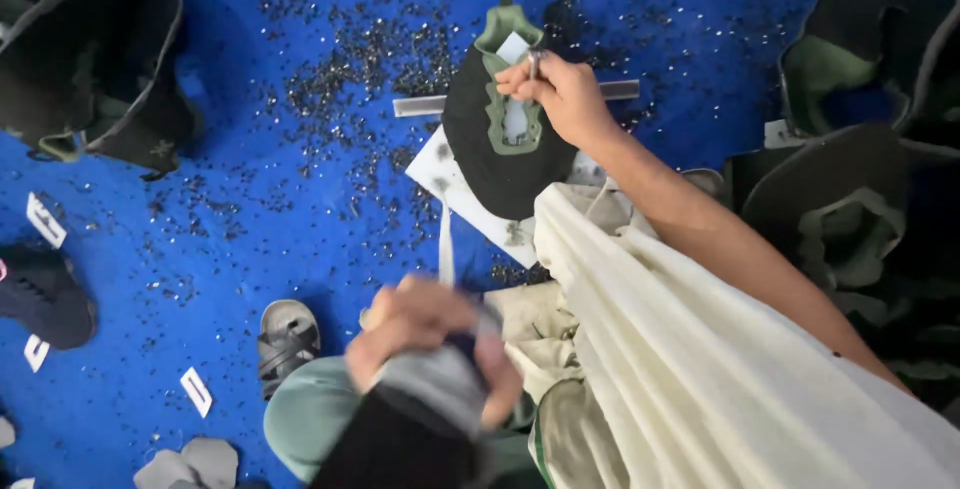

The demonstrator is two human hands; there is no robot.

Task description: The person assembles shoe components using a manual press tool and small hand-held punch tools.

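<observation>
Head view, near to far. Our left hand [425, 334] grips grey-black cloth [430, 389] at lap, fingers curled round it, blurred. Farther out, right hand [560, 94] pinches small metal tool [533, 61] over black-green upper [505, 134] on white board [450, 184], blue mat [250, 149]. Upper looks soft, light, floppy; we'd hold by edge.

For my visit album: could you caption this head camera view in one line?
Over a blue floor, the right hand presses a small metal tool onto a black-and-green shoe upper; the left hand grips grey-black fabric.
</observation>
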